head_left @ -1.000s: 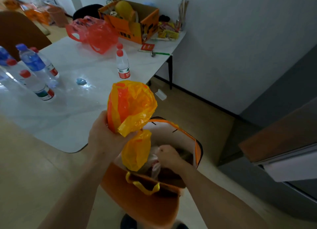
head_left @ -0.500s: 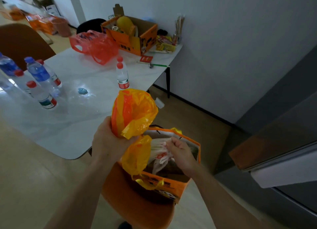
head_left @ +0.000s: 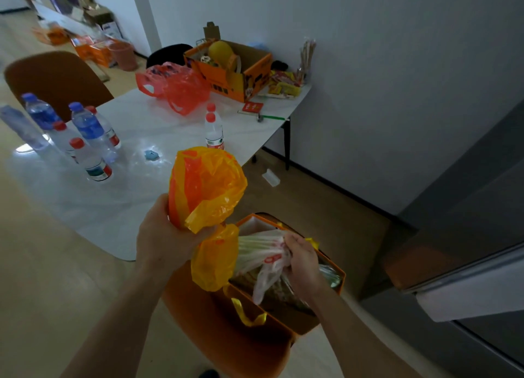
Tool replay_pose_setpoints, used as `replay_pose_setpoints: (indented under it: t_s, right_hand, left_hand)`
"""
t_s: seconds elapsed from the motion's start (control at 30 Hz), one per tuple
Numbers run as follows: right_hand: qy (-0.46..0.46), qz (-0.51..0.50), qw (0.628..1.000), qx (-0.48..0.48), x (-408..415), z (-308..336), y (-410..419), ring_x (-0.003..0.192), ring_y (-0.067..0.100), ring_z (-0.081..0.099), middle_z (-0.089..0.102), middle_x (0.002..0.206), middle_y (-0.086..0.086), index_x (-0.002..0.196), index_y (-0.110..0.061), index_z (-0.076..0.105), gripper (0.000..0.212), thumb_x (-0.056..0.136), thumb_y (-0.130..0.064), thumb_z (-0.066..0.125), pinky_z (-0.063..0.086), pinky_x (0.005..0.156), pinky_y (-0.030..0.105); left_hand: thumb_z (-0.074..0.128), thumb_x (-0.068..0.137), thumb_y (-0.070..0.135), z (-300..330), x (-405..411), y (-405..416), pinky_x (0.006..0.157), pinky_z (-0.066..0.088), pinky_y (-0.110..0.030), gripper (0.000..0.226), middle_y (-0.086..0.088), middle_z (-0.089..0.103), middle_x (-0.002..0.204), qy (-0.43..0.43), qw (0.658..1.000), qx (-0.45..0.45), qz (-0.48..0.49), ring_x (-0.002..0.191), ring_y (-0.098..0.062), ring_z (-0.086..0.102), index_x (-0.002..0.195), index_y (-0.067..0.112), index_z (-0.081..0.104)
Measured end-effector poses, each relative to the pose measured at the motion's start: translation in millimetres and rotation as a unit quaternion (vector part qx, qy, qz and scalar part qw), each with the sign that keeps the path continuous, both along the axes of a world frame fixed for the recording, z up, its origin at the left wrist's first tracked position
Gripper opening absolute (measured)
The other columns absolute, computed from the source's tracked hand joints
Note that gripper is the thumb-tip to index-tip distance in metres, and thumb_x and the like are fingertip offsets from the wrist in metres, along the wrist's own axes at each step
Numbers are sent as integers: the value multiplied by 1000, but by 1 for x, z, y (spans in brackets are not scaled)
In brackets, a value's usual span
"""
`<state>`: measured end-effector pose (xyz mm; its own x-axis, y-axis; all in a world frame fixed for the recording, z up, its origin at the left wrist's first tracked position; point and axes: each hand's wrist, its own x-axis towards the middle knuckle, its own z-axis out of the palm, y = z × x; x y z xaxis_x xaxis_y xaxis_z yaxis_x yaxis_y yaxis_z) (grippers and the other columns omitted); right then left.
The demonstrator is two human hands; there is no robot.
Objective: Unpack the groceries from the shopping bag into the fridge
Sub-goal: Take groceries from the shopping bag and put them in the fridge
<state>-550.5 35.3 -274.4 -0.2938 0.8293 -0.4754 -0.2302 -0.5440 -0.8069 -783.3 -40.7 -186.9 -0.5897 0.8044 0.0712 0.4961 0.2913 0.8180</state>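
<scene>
- The person stands over an orange paper shopping bag with yellow ribbon handles [head_left: 286, 318], which sits on the seat of an orange-brown chair [head_left: 226, 340] just off the near edge of the white marble-look table [head_left: 93, 207].
- The left hand [head_left: 167, 236] has its fingers curled tight round the neck of a crumpled yellow-orange plastic bag [head_left: 204, 184], held up above the shopping bag's mouth.
- The right hand [head_left: 302, 260] is closed on the bunched top of a white plastic bag with red print [head_left: 263, 260], which is partly out of the shopping bag.
- Long pale green stalks seem to show through that white plastic; what they are I cannot tell.
- My read is that the step in hand is drawing this white bag clear. It would go best pulled straight up, so that the load does not catch the paper rim and tip the shopping bag off the chair.
- A firm hold below the handles would spare the thin plastic from tearing.
- The grey fridge [head_left: 467, 236] stands to the right, its door [head_left: 465, 295] ajar, so the carry is short.
</scene>
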Motion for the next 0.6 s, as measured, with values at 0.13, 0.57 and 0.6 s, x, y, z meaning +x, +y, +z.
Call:
replay_pose_setpoints:
  t_s: [0.13, 0.57, 0.6]
  right_hand:
    - [1, -39, 999, -3, -19, 7, -1, 89, 35, 72, 72, 98, 28, 104, 9, 67, 36, 109, -17, 43, 58, 83, 45]
    - [178, 12, 982, -59, -17, 23, -7, 123, 37, 64, 63, 134, 27, 135, 2, 62, 59, 99, -42, 49, 52, 102, 47]
    - [189, 14, 980, -55, -20, 27, -3, 125, 38, 62, 60, 137, 28, 134, 3, 63, 58, 101, -42, 47, 50, 104, 48]
  left_hand:
    - [96, 60, 49, 2, -7, 0, 80, 55, -45, 80, 1, 69, 114, 4, 1000, 0, 13, 103, -27, 65, 126, 24, 59]
    - [97, 62, 38, -1, -18, -7, 73, 47, -37, 64, 5, 65, 101, -3, 1000, -4, 16, 93, -23, 63, 112, 26, 59]
    - [97, 62, 38, -1, -17, -6, 72, 47, -36, 63, 7, 64, 99, -1, 1000, -1, 16, 91, -22, 61, 110, 29, 57]
